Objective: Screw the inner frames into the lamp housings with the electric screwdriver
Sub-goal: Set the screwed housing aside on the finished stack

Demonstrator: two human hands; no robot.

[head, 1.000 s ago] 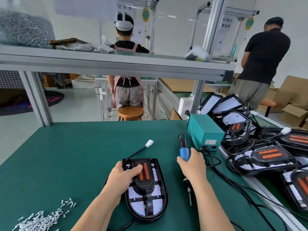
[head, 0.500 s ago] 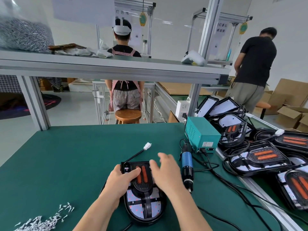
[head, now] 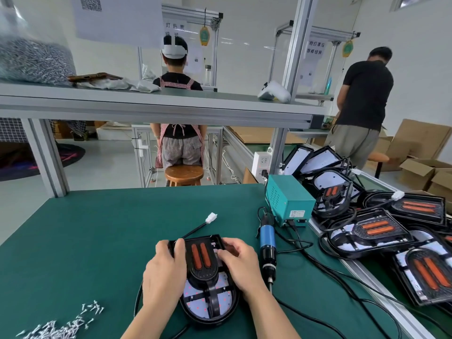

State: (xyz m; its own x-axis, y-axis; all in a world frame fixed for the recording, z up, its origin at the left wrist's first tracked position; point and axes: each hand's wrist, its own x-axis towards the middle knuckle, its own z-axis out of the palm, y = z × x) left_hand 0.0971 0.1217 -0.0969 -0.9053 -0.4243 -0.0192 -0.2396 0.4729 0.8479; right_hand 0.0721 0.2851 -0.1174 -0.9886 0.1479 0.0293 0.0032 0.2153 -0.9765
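A black lamp housing (head: 210, 307) lies on the green mat in front of me, with a black inner frame carrying two orange strips (head: 201, 256) set in it. My left hand (head: 163, 272) grips the housing's left edge, thumb on the top corner. My right hand (head: 241, 263) holds the right edge, fingers curled onto the frame. The electric screwdriver (head: 267, 243), blue and black, lies on the mat just right of my right hand, tip toward me. A pile of small silver screws (head: 63, 324) sits at the lower left.
A teal power box (head: 288, 199) stands at the mat's right edge, cables trailing from it. Several more lamp housings (head: 374, 231) are stacked to the right. A shelf (head: 156, 106) runs overhead. Two people stand beyond the bench.
My right hand laid the screwdriver on the mat and moved left onto the lamp housing. Both hands now hold the housing, which has shifted slightly.
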